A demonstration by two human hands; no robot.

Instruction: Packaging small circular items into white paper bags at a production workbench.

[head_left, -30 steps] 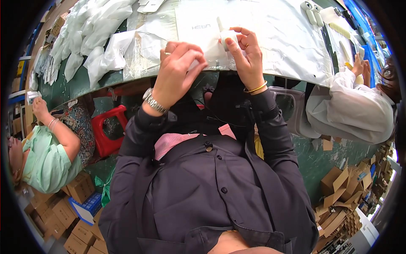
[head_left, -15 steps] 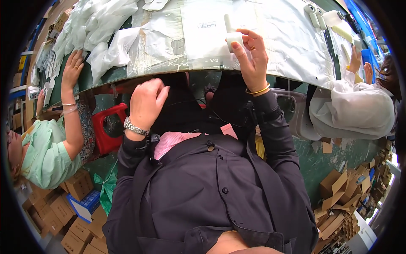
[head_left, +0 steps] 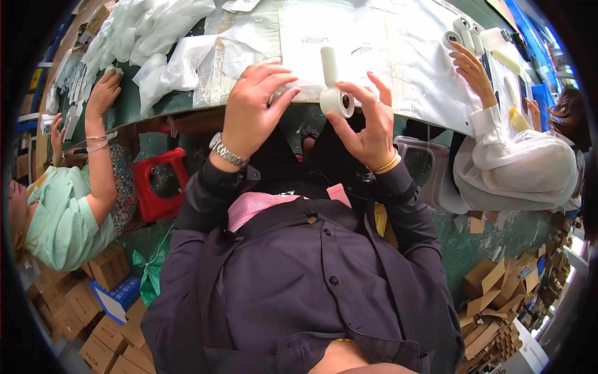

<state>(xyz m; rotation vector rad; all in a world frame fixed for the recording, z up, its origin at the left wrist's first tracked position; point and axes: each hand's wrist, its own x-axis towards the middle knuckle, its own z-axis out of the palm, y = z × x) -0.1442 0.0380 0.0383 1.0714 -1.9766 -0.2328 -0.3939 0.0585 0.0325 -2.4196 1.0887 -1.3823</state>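
My right hand [head_left: 367,121] pinches a white handheld device [head_left: 329,68] by its round head, which has a dark hole in its side; the device looks like a small handheld fan. Its plain rounded handle points up and away, over the table's near edge. To the left of it is my left hand [head_left: 252,112], with fingers curled and the thumb toward them. A small roundish thing seems to sit between them, too hidden to name. Beyond both hands, a flat white plastic bag [head_left: 316,37] with printing lies on the table.
Crumpled white bags [head_left: 177,65] cover the table's left side. More white devices [head_left: 464,31] lie at the far right. Co-workers sit on both sides, one in a green shirt [head_left: 68,218], another in a white top [head_left: 511,165]. A red stool [head_left: 161,184] and cardboard boxes [head_left: 103,346] stand behind.
The device has come down and nearer in my right hand, its round head now showing. My left hand has risen toward it. The co-worker at right now reaches onto the table.
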